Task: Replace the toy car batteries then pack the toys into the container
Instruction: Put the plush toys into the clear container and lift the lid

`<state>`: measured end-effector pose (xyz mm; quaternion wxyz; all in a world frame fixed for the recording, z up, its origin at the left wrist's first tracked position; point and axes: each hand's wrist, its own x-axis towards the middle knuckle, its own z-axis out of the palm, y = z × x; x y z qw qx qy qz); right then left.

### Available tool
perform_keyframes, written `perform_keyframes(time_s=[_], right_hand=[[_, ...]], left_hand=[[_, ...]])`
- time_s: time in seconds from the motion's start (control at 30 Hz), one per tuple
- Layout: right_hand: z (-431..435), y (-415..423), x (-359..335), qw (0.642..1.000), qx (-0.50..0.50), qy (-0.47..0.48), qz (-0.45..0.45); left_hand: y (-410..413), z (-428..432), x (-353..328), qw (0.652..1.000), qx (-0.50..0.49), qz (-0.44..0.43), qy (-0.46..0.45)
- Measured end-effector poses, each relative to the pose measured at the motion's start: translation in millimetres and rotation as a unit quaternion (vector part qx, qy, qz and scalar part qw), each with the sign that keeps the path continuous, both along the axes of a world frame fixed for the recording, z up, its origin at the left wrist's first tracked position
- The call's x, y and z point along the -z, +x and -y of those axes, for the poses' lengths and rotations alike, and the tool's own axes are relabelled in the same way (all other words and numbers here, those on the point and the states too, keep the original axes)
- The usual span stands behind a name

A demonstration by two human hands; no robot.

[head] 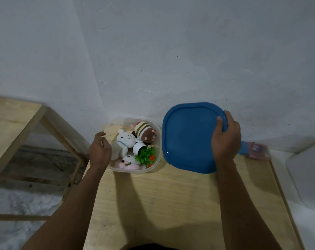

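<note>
A clear plastic container (157, 139) stands on the wooden table (180, 204) near the wall. Inside it lie several toys: a white plush (125, 139), a striped brown plush (145, 131), a pink-and-white plush (128, 162) and a small white pot with green leaves (145, 154). My left hand (100, 150) rests at the container's left rim with fingers curled; whether it grips the rim is unclear. My right hand (226, 139) grips the right edge of a blue lid (187, 138), held tilted above the table just right of the container. No toy car is visible.
A small blurred pack (256, 150) lies on the table behind the lid at the right. A second wooden table (12, 123) stands to the left across a gap. A white wall rises right behind the container. A pale board (306, 170) lies at the far right.
</note>
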<state>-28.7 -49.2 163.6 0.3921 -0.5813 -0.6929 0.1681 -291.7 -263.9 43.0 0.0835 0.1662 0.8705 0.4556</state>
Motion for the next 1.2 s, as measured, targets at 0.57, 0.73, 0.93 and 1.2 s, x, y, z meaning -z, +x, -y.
perform_keyframes(time_s=[0.57, 0.73, 0.93, 1.2], right_hand=[[4, -57, -37, 0.984, -0.137, -0.065, -0.097], [17, -104, -2, 0.940, -0.190, -0.240, -0.152], [34, -148, 49, 0.918, -0.180, -0.335, -0.112], [37, -159, 84, 0.935, -0.152, -0.314, -0.060]], left_hand=[[-24, 0, -22, 0.983, 0.001, 0.083, 0.165], [-28, 9, -15, 0.991, 0.031, 0.082, 0.106], [-25, 30, -7, 0.987, 0.074, 0.085, 0.113], [-12, 36, -6, 0.983, 0.079, 0.091, 0.136]])
